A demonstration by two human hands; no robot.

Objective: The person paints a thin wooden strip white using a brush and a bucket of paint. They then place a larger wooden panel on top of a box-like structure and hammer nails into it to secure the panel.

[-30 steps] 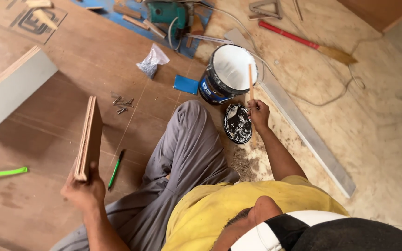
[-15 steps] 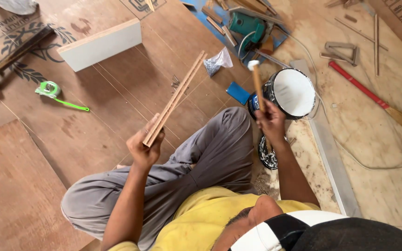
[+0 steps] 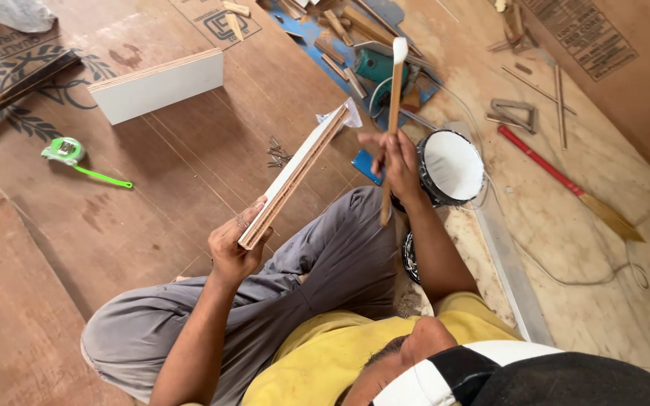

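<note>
green tape measure (image 3: 65, 150) on the floor, white-faced board (image 3: 156, 86) beyond — red-handled tool (image 3: 539, 162), scattered nails (image 3: 276, 153)

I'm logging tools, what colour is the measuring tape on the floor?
Bright green measuring tape, clearest in the head view.

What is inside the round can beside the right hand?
The round can holds white paste that fills it nearly to the rim. Its surface looks smooth; whatever lies below that surface is hidden. The right hand lifts a white-tipped stick.

Plywood strip (image 3: 293, 177) sat left of the stick (image 3: 391, 128) fingers (image 3: 385, 154), glue can (image 3: 449, 167) just right, tape measure (image 3: 69, 153) far left on the floor (image 3: 152, 203).
</note>
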